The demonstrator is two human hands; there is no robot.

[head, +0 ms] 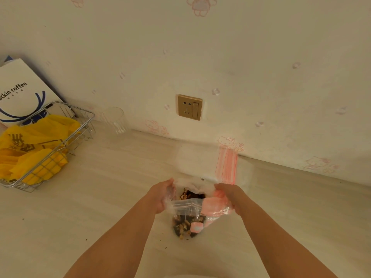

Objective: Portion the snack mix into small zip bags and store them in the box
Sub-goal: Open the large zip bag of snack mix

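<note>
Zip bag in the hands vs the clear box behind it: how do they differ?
The zip bag holds dark and tan snack mix; the clear box shows no snack mix, only red-striped bags. The zip bag is held open at its mouth by the left hand and right hand; the clear box rests untouched on the table. Both are see-through.

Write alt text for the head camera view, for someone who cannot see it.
Two bare hands, left hand and right hand, hold open a clear zip bag of snack mix over a pale table. A wire basket with yellow bags sits far left, and a wall socket is behind.
</note>
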